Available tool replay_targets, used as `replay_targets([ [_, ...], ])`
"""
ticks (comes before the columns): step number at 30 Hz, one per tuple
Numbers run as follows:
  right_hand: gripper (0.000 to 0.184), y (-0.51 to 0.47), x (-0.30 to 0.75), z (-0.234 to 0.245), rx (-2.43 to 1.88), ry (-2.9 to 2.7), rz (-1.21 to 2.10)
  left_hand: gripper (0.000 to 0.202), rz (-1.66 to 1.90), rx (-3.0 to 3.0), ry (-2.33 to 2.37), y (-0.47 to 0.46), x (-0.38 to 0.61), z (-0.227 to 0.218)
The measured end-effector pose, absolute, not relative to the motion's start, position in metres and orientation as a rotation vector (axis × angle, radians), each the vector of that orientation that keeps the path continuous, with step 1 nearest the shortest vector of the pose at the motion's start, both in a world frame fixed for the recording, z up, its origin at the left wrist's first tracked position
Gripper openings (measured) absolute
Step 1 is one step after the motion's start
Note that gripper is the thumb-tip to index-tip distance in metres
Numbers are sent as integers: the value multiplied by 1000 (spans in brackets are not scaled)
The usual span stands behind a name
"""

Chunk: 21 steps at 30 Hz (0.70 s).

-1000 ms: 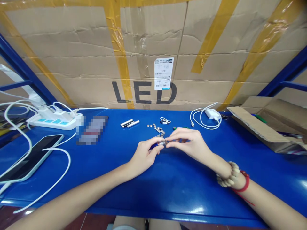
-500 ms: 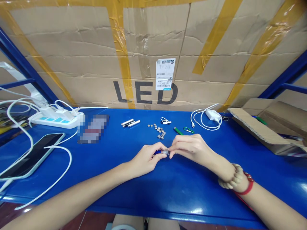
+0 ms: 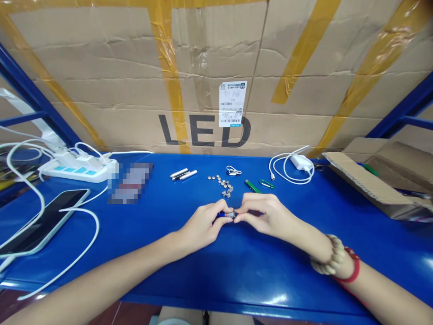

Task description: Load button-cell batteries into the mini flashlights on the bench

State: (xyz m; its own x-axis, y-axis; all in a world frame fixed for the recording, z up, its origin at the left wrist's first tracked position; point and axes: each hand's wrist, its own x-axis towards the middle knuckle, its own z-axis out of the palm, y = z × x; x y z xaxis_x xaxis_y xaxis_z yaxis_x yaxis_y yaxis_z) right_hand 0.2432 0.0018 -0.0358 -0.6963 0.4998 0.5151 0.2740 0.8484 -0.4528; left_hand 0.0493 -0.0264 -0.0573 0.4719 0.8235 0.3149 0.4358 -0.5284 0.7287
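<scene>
My left hand (image 3: pixel 206 222) pinches a small blue tube (image 3: pixel 221 215) between thumb and fingers, close above the table. A printed label wraps its right part. At the tube's dark right end, the thumb and index finger of my right hand (image 3: pixel 264 213) are closed; whether a separate small piece is between them is hidden. Just beyond my hands lie several silver button cells (image 3: pixel 224 184) in a loose cluster. A green tube (image 3: pixel 252 186) lies behind my right hand, with a green carabiner clip (image 3: pixel 266 183) beside it.
Several silver tubes (image 3: pixel 183 174) and a white cord loop (image 3: pixel 233 170) lie farther back. A white charger with cable (image 3: pixel 300 163) and an open cardboard box (image 3: pixel 368 180) are right. Left are a phone (image 3: pixel 50 221), a power strip (image 3: pixel 81 170) and a blurred-out item (image 3: pixel 130 183).
My right hand has shifted slightly left, and its fingers have changed position at the tube's end. The left hand and tube stay almost in place.
</scene>
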Motion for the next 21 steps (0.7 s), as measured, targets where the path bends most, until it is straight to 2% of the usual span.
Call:
replay_targets([
  [4,21,1,237,-37,-734,-2224,671,6,964,2247,1023,-26,48,-60],
  [11,32,-3,233,-34,-1122,-1954,1360,9,991,2423,1009,-23,46,-62],
  [21,39,0,233,-23,-1299,-1786,1603,7,978,2332,1086,-24,49,-61],
])
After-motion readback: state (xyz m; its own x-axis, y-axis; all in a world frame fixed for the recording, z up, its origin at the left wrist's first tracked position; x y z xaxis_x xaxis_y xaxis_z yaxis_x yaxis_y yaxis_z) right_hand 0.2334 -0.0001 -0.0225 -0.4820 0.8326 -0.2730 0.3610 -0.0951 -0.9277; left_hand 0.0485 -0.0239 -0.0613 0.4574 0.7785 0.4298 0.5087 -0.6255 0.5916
